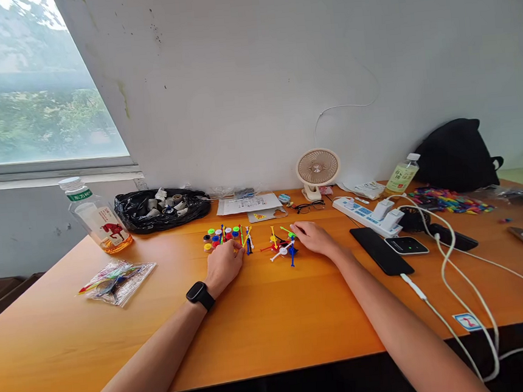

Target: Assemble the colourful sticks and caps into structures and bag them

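Note:
My left hand [224,264], with a black watch on its wrist, rests on the table with its fingers curled in at a cluster of small round plastic pieces [208,247] in several colours. Thin yellow, blue and white stick-like pieces [249,242] stand just beyond its fingertips; what those fingers hold, if anything, is hidden. Across from it, my right hand [311,238] has its thumb and fingertips closed on a small green stick-like piece [287,231]. Beside that hand lies a loose group of white, red, yellow and blue stick-like pieces with round middles [283,251].
At left are a plastic bag of coloured pieces [117,282], a drink bottle [99,219] and a black bag [162,211]. A small fan [317,168] stands behind. Rightward are a power strip [366,216], a black phone [380,250], white cables [446,265] and a coloured pile [451,199].

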Demonstrator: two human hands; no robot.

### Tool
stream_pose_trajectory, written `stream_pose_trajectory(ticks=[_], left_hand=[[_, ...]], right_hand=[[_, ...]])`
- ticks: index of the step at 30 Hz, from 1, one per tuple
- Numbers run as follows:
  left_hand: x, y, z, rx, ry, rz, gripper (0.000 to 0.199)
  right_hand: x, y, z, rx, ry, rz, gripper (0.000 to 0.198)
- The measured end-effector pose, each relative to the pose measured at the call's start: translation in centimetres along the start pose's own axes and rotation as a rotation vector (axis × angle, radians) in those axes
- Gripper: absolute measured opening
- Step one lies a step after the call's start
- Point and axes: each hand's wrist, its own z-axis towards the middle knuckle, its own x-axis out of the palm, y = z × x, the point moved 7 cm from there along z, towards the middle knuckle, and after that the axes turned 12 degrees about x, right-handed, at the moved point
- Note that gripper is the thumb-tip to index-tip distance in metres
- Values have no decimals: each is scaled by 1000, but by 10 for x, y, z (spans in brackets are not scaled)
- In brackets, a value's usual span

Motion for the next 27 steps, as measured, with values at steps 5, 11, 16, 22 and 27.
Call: stream_pose_trajectory(ticks=[5, 11, 16, 22, 27], left_hand=[[-1, -1, -1, 16, 7, 0, 19], [-12, -24, -3, 119, -82, -91, 19], [-11, -54, -12, 263, -88, -196, 18], [-3, -64, -16, 366, -49, -278, 21], [-13, -66, -17, 380, -51, -376, 21]], right_hand=[[1, -1, 1, -4, -15, -31, 41], [-28, 27, -10, -75, -282, 76, 24], [-17, 75, -27, -134, -9, 504, 31], [22, 110, -46, -140, 260, 788, 39], [21, 103, -42, -93, 195, 840, 45]])
